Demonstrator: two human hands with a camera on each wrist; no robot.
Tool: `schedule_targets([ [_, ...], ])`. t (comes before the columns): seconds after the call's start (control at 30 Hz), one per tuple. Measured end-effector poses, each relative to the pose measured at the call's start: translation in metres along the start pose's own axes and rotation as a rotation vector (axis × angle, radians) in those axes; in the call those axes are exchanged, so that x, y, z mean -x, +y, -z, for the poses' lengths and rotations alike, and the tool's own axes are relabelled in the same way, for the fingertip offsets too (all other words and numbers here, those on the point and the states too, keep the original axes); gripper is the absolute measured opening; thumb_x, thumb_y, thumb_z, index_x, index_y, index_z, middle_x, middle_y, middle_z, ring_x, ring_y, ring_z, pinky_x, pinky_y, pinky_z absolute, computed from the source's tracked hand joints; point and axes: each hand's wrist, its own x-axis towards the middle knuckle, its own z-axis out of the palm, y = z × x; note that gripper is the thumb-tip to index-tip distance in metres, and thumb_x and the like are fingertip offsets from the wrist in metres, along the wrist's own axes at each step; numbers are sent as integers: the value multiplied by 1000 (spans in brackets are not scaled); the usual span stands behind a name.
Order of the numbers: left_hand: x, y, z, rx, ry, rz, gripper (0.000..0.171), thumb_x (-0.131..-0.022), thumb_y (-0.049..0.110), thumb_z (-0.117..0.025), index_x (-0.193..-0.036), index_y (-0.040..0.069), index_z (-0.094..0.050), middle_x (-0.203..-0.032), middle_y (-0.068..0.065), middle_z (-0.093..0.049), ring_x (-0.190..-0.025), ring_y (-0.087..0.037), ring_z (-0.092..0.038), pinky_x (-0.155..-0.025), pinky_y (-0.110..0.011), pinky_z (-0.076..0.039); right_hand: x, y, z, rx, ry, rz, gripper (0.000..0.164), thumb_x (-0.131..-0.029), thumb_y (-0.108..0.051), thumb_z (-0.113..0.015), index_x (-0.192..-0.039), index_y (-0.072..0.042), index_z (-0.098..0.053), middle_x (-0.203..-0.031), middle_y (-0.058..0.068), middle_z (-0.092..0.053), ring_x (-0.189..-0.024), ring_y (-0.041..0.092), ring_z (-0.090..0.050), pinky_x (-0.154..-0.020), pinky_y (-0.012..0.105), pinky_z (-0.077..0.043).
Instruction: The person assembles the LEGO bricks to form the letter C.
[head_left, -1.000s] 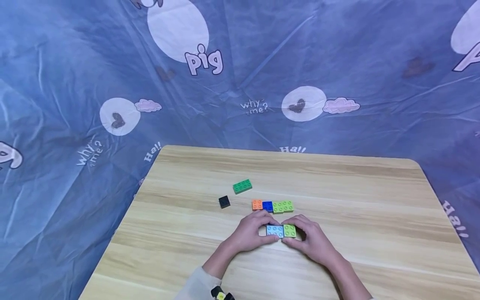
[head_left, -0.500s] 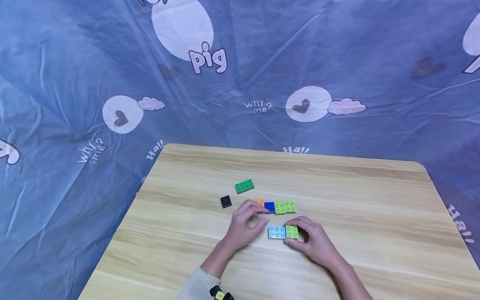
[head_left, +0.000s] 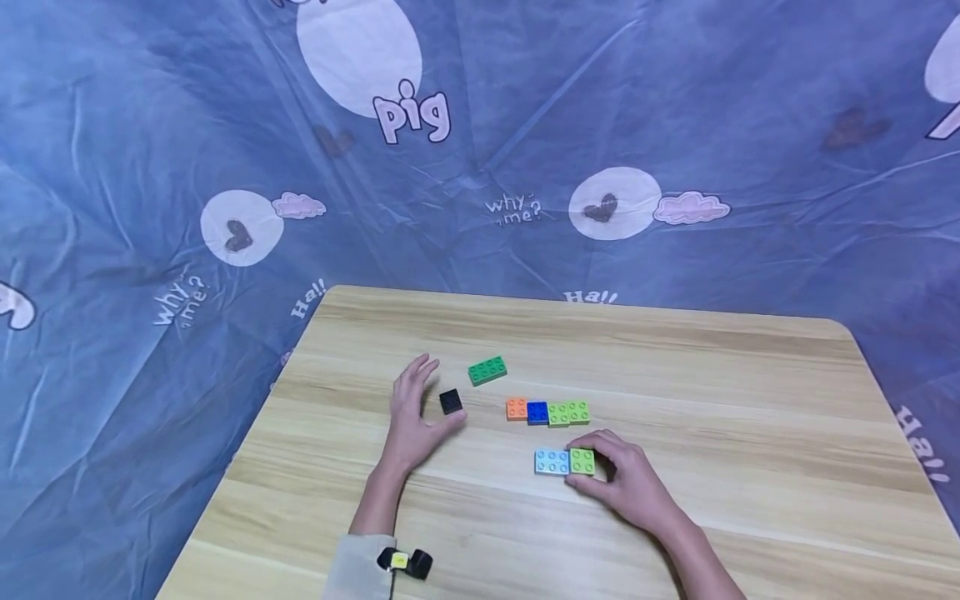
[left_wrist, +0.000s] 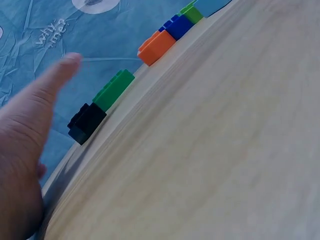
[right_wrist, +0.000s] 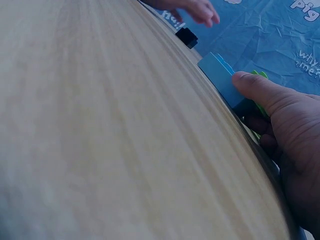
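Contact off-centre by the spread left hand (head_left: pixel 412 423) could skew the square black plastic brick (head_left: pixel 450 402) at left; the right hand (head_left: pixel 626 481) pinches a square lime-green plastic brick (head_left: pixel 582 461).

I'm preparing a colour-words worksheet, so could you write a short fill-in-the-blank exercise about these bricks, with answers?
1. The brick nearest the left hand is ____.
2. In the row, the dark blue brick sits between a lime brick and an ____ one.
3. At the right hand, a lime-green brick lies beside a ____ one.
4. Nearest the table's far edge is the ____ brick.
Missing words: black; orange; light blue; green.
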Motion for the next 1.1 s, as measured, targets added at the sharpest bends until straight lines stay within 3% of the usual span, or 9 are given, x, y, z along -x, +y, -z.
schedule_targets([
  [0.07,0,-1,0,-42,-77,46,98,-81,50,-90,-162,20,-42,-171,1,-31,-156,-26,-24,-121,-63,-21,0,0,0,-1,-1,0,42,-79,-21,-95,-116,-22,-75,-112,-17,-71,-102,6,-67,-86,18,-52],
  [0.17,1,-2,-1,-104,-124,66,92,-83,50,-89,-159,20,-46,-163,0,-43,-151,-28,-36,-120,-59,-24,0,0,0,-2,-4,-1,42,-80,-22,-95,-116,-24,-75,-112,-17,-71,-101,5,-66,-84,18,-52],
  [0.3,1,-2,-3,-162,-109,39,59,-89,37,-87,-141,17,-65,-139,-4,-65,-132,-30,-55,-110,-54,-35,0,0,0,-2,-1,-3,43,-79,-22,-95,-116,-24,-75,-112,-17,-71,-100,6,-66,-83,19,-53],
  [0.47,0,-1,-3,-179,-86,5,38,-91,26,-86,-126,19,-74,-123,1,-72,-117,-25,-63,-97,-47,-41,0,1,1,3,-1,-1,43,-79,-22,-95,-117,-23,-75,-112,-17,-71,-101,6,-67,-84,20,-53],
  [0.63,4,4,-6,-46,-101,-58,38,-90,27,-87,-125,17,-74,-120,4,-72,-115,-19,-65,-101,-42,-51,0,1,0,7,12,9,43,-78,-21,-96,-116,-23,-75,-112,-17,-72,-101,5,-67,-85,18,-53],
  [0.83,19,26,-23,185,-202,-176,39,-88,17,-88,-123,11,-72,-119,3,-71,-105,-15,-68,-85,-32,-61,0,1,-1,8,6,4,41,-80,-24,-95,-116,-24,-75,-111,-17,-72,-101,5,-67,-86,19,-53],
  [0.97,30,44,-40,222,-303,-223,39,-91,19,-85,-127,15,-70,-123,4,-72,-106,-10,-68,-85,-27,-61,0,0,1,20,-6,-22,41,-81,-28,-94,-117,-26,-75,-113,-19,-71,-105,6,-68,-91,19,-53],
  [1.1,34,57,-52,221,-387,-230,38,-95,23,-82,-131,17,-69,-125,5,-72,-110,-8,-68,-89,-26,-60,0,0,3,26,-13,-27,41,-82,-28,-94,-118,-24,-75,-114,-17,-72,-105,7,-68,-91,21,-54],
])
